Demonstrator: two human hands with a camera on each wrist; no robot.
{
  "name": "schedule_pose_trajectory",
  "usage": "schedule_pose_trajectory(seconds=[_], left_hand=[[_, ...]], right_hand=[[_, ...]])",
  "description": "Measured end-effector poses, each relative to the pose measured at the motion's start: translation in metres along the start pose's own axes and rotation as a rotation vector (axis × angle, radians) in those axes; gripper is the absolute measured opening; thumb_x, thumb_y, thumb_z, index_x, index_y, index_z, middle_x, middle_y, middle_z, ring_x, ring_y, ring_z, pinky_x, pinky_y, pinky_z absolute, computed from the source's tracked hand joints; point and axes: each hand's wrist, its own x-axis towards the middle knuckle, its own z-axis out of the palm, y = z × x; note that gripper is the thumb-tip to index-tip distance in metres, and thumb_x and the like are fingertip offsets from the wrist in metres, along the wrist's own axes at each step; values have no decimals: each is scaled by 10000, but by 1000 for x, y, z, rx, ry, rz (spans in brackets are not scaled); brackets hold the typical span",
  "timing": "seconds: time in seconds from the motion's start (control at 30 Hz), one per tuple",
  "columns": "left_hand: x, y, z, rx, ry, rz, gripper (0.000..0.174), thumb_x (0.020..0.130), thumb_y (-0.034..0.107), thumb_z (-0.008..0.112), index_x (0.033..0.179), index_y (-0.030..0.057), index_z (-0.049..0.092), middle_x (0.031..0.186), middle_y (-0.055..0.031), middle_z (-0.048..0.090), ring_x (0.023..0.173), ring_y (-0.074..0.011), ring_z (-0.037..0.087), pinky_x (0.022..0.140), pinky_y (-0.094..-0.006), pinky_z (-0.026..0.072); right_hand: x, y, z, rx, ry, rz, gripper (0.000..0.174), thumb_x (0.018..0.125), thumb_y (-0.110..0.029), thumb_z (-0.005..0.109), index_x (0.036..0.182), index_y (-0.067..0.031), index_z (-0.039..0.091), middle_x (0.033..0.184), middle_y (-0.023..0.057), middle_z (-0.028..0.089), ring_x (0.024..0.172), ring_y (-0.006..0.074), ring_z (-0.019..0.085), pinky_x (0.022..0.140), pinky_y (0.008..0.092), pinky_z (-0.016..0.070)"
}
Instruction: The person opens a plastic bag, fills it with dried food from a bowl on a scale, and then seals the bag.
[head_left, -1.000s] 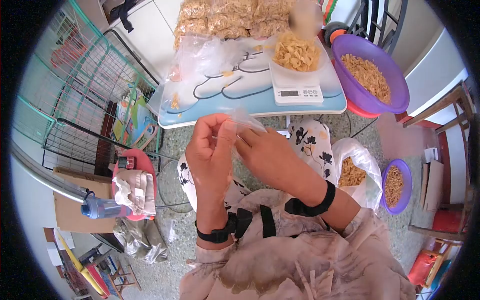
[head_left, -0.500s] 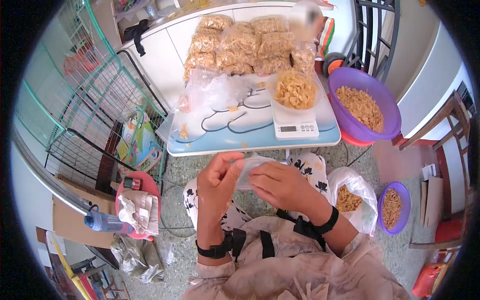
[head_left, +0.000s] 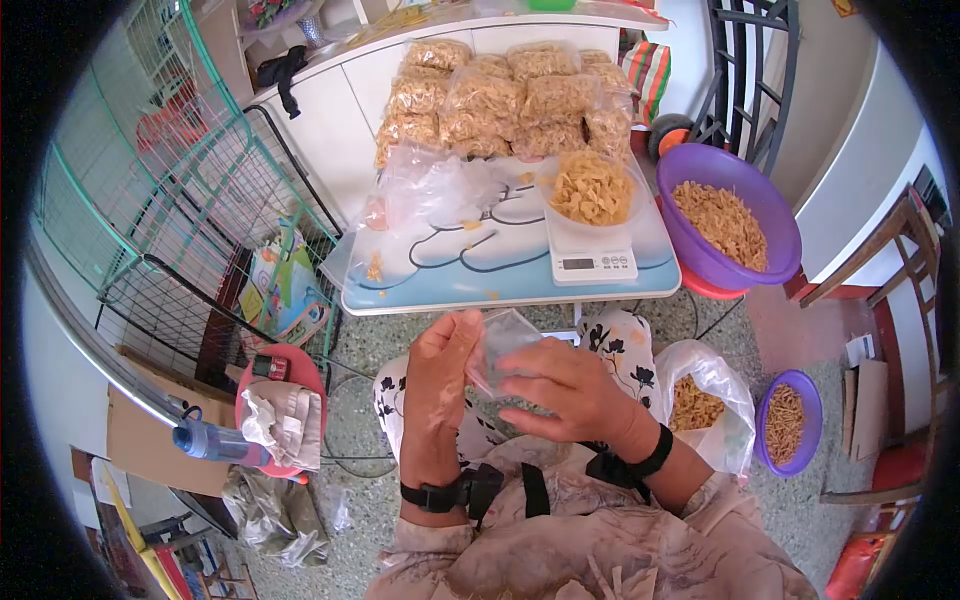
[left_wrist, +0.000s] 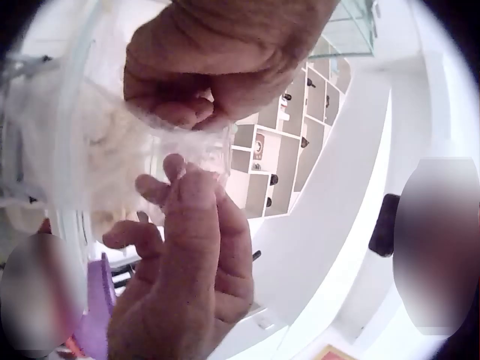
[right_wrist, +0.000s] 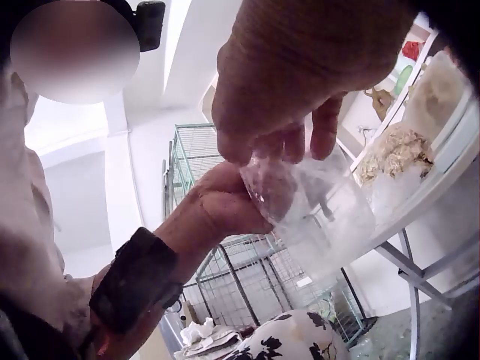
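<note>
At six o'clock off the table (head_left: 600,288), my left hand (head_left: 437,372) and right hand (head_left: 572,388) pinching the bag (head_left: 506,335), lower right hidden behind my fingers, mouth unreadable, film clear, creased.

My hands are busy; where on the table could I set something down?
The front middle of the table, between the scale and the crumbs at left, looks mostly bare. Packed bags crowd the back; empty bags lie before them at left.
</note>
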Motion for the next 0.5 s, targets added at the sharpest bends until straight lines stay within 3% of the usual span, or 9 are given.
schedule_pose_trajectory(seconds=[0.1,0.17,0.2,0.27,0.3,0.37,0.5], left_hand=[[1,-1,-5,137,-38,37,233,924,296,616,830,83,604,649,76,497,546,-23,405,486,-189,299],[-3,5,1,179,-16,56,233,922,296,620,827,83,605,653,79,498,553,-20,406,489,-185,295],[-4,7,3,217,6,76,234,919,295,624,824,82,607,656,81,499,559,-16,406,492,-180,292],[-5,4,2,230,-8,98,233,917,294,628,823,82,611,657,79,502,559,-14,407,492,-179,291],[-5,3,2,241,-25,119,232,915,293,632,821,82,615,658,78,505,559,-12,407,492,-177,290],[-7,4,8,230,-29,127,213,911,271,643,822,78,622,638,90,483,550,0,379,485,-174,266],[-12,9,16,287,6,123,196,902,247,662,828,70,628,628,103,466,545,9,342,484,-172,237]], right_hand=[[4,-2,-8,-29,142,27,288,734,-102,735,983,-55,599,1074,129,590,871,258,614,692,308,525],[2,-1,-11,-146,326,287,283,766,-110,720,1015,-51,601,1121,142,564,884,224,595,657,282,501],[4,-1,-13,-144,327,286,283,766,-110,720,1015,-51,601,1121,142,564,884,224,595,657,282,501],[11,-3,-19,-7,317,570,229,812,-126,692,1006,-38,609,1011,125,601,772,173,582,611,262,473],[8,-1,-16,-5,319,568,229,812,-126,692,1006,-38,609,1011,125,601,772,173,582,611,262,473],[-2,4,-7,289,220,777,173,855,-141,661,972,-22,614,845,93,616,664,102,541,580,246,444],[-5,0,-6,380,250,821,152,885,-155,636,931,-12,612,705,20,578,607,58,496,560,235,425]])
